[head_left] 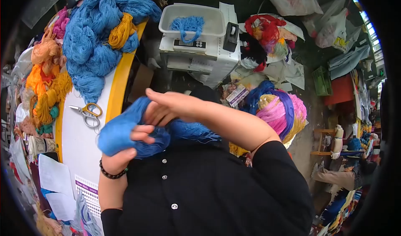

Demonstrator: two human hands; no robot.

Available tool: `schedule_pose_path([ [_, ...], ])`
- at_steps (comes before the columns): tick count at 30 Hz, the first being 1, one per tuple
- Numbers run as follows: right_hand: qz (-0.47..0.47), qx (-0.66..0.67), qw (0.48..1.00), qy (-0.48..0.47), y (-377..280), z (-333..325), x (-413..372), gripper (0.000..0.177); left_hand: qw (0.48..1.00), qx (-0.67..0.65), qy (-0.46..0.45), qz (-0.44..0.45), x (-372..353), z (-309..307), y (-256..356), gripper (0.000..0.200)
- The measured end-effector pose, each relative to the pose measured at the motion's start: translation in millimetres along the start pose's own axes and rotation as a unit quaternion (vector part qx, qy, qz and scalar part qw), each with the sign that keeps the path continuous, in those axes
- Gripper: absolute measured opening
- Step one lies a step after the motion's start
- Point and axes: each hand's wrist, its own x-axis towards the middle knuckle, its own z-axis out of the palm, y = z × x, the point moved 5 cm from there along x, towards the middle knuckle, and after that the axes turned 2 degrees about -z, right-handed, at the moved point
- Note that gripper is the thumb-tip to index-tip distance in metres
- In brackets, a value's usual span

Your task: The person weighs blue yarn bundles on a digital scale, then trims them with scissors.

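A bundle of blue yarn (117, 129) is draped around my left hand (142, 135), which wears a dark beaded bracelet at the wrist. The left fingertips and thumb poke out from under the strands, closed on them. My right hand (167, 106) reaches across from the right, thumb raised and fingers curled in against the same yarn; its exact grip is partly hidden. A loose tail of blue yarn (194, 130) runs over the black shirt. Close by on the white table (79, 144) lie scissors (90, 112) with yellow and grey handles.
A large heap of blue yarn (92, 31) covers the table's far end, with a mustard skein (121, 31) on it. Ahead, a white tub (213, 16) holding blue yarn sits on a scale (190, 45). Multicoloured yarn (277, 114) lies right; papers (56, 179) lie left.
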Motion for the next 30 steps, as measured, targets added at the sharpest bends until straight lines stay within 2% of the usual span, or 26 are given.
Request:
schedule_pose_path([
  [1,-0.022,-0.114,0.990,0.077,2,-29,7,0.061,0.999,0.003,0.042,0.026,-1,-7,4,0.042],
  [2,-0.113,-0.349,0.904,0.217,0,-69,17,0.047,0.998,-0.024,0.053,0.014,-5,-16,1,0.048],
  [3,-0.180,-0.466,0.805,0.320,-18,-93,12,0.035,0.997,-0.051,0.064,0.001,-10,-26,-2,0.055],
  [4,-0.200,-0.497,0.719,0.443,-22,-127,13,0.036,0.994,-0.067,0.079,-0.027,-13,-33,-1,0.066],
  [6,-0.101,-0.521,0.695,0.486,-34,-174,16,0.047,0.994,-0.084,0.069,-0.003,-13,-40,6,0.068],
  [7,-0.064,-0.560,0.674,0.478,-36,-197,26,0.049,0.994,-0.081,0.075,-0.006,-15,-43,11,0.070],
  [10,0.010,-0.579,0.669,0.466,-34,-234,48,0.046,0.997,0.017,0.051,0.051,-14,-46,38,0.076],
  [11,-0.020,-0.600,0.651,0.464,-28,-244,55,0.044,0.995,0.035,0.041,0.084,-14,-47,49,0.076],
  [13,-0.003,-0.621,0.637,0.456,-25,-246,57,0.036,0.989,0.060,0.007,0.132,-19,-49,63,0.080],
  [14,-0.004,-0.640,0.618,0.457,-24,-246,58,0.026,0.987,0.063,-0.031,0.145,-18,-50,72,0.083],
  [15,-0.023,-0.655,0.600,0.458,-25,-242,55,0.019,0.982,0.058,-0.063,0.166,-14,-46,81,0.085],
  [16,-0.044,-0.678,0.569,0.464,-26,-235,51,0.013,0.981,0.059,-0.070,0.170,-15,-45,89,0.078],
  [18,-0.130,-0.726,0.476,0.479,-41,-203,32,0.010,0.982,0.054,-0.082,0.162,-16,-46,97,0.058],
  [20,-0.300,-0.730,0.379,0.484,-62,-168,6,0.015,0.981,0.047,-0.071,0.172,-27,-55,97,0.043],
  [21,-0.298,-0.731,0.382,0.481,-73,-154,-2,0.015,0.981,0.043,-0.066,0.174,-33,-59,95,0.039],
  [23,-0.382,-0.718,0.363,0.454,-97,-113,-25,0.020,0.982,0.050,-0.050,0.178,-42,-69,90,0.035],
  [25,-0.253,-0.607,0.643,0.392,-107,-102,-28,0.020,0.988,0.052,-0.027,0.145,-44,-69,85,0.036],
  [26,-0.319,-0.509,0.723,0.342,-112,-75,-35,0.021,0.988,0.059,-0.035,0.136,-44,-70,81,0.037],
  [27,-0.377,-0.401,0.785,0.283,-113,-45,-40,0.021,0.988,0.046,-0.042,0.142,-42,-67,74,0.041],
  [28,-0.382,-0.337,0.830,0.227,-110,-22,-40,0.025,0.991,0.031,-0.023,0.128,-43,-64,66,0.046],
  [29,-0.403,-0.273,0.854,0.185,-105,1,-40,0.025,0.996,0.018,0.013,0.082,-49,-69,56,0.054],
  [30,-0.393,-0.242,0.876,0.136,-96,20,-37,0.025,0.991,-0.004,0.128,0.038,-52,-73,43,0.061],
])
